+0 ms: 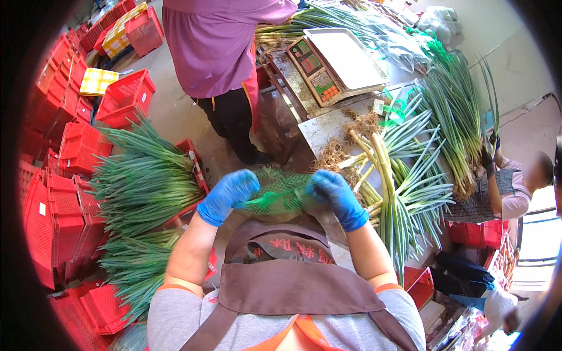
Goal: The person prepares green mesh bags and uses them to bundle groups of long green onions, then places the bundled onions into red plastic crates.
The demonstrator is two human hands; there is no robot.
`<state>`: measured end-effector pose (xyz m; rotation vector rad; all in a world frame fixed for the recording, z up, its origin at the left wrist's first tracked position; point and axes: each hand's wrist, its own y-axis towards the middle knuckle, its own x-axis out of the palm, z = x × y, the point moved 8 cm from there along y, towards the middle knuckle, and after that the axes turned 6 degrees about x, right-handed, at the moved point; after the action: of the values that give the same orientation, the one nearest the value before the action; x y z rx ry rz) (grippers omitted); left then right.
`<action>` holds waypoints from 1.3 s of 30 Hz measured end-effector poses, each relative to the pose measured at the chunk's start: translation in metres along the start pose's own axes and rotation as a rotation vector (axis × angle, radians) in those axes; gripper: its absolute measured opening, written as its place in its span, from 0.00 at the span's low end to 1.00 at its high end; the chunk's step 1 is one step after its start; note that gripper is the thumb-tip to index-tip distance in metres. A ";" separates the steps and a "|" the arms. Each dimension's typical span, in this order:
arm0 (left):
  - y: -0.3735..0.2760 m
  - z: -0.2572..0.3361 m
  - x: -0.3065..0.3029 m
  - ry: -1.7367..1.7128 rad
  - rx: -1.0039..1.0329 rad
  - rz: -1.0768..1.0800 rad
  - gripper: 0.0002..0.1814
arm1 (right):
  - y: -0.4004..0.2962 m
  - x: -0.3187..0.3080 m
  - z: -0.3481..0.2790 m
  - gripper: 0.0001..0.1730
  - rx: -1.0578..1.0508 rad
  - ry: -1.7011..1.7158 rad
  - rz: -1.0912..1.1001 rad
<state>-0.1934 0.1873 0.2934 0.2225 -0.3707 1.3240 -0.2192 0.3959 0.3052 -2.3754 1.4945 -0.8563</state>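
My left hand, in a blue glove, grips one end of a green mesh net bag. The other end is in my right hand, also gloved in blue, so the net is spread between them in front of my apron. Just right of my right hand, loose scallions with roots lie crosswise on a metal table. Left of my left hand, dense bunches of scallions stand in red crates. What the fingers pinch is partly hidden by the gloves.
A digital scale with a white pan sits at the table's far side. A co-worker in a purple smock stands beside it. Another person handles scallions at the right. Red plastic crates are stacked along the left.
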 end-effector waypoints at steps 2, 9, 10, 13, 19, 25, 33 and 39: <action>-0.008 -0.005 0.005 0.426 -0.057 -0.129 0.05 | 0.001 0.008 -0.008 0.11 -0.047 0.459 -0.054; -0.002 -0.015 0.013 -0.622 -0.286 0.381 0.08 | -0.003 0.016 -0.004 0.11 -0.070 -0.281 -0.035; 0.005 -0.020 0.022 -0.768 -0.287 0.246 0.09 | 0.000 0.019 0.003 0.11 -0.168 -0.492 -0.036; 0.002 -0.021 0.049 -0.889 -0.377 -0.080 0.10 | 0.005 0.016 0.014 0.09 -0.089 -0.424 -0.057; -0.004 -0.039 0.032 0.211 -0.149 -0.105 0.09 | 0.000 0.020 -0.008 0.14 -0.060 0.882 -0.459; 0.009 -0.021 0.051 -0.473 -0.188 0.121 0.09 | -0.010 0.008 0.015 0.15 -0.189 -0.419 -0.053; 0.005 -0.034 0.040 -0.005 -0.163 -0.086 0.04 | -0.006 0.007 -0.002 0.14 -0.110 0.984 -0.473; 0.016 -0.043 0.046 -0.313 -0.255 0.123 0.06 | -0.003 0.012 0.018 0.13 -0.184 -0.719 0.056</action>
<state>-0.1939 0.2482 0.2711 0.1945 -0.8235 1.3495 -0.2029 0.3843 0.2960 -2.3562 1.3444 0.1692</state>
